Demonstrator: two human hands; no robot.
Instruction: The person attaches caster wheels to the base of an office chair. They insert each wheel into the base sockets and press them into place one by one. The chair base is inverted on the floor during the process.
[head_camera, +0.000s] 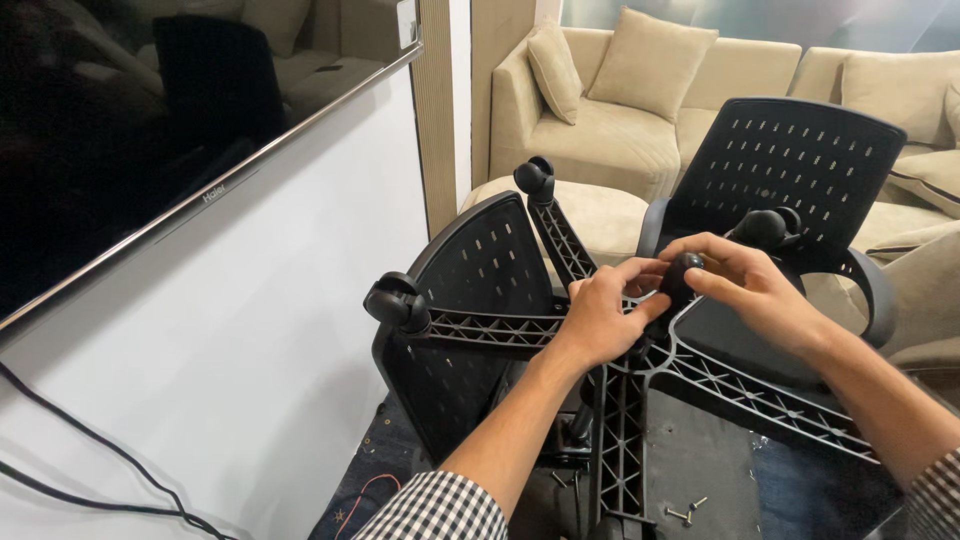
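Both hands, left hand (600, 315) and right hand (745, 285), close around a loose caster wheel (682, 275) above the star base (620, 400), two casters already fitted at nine and eleven o'clock.

A black caster wheel (683, 275) is pinched between the fingertips of both hands, held just above the hub of a black star-shaped chair base (620, 400). The base is turned wheels-up, its ribbed, lattice-patterned arms spread outward from the centre. Casters are already seated on three arm tips: one at the left (398, 302), one at the upper left (535, 179), and one at the upper right (765, 229).
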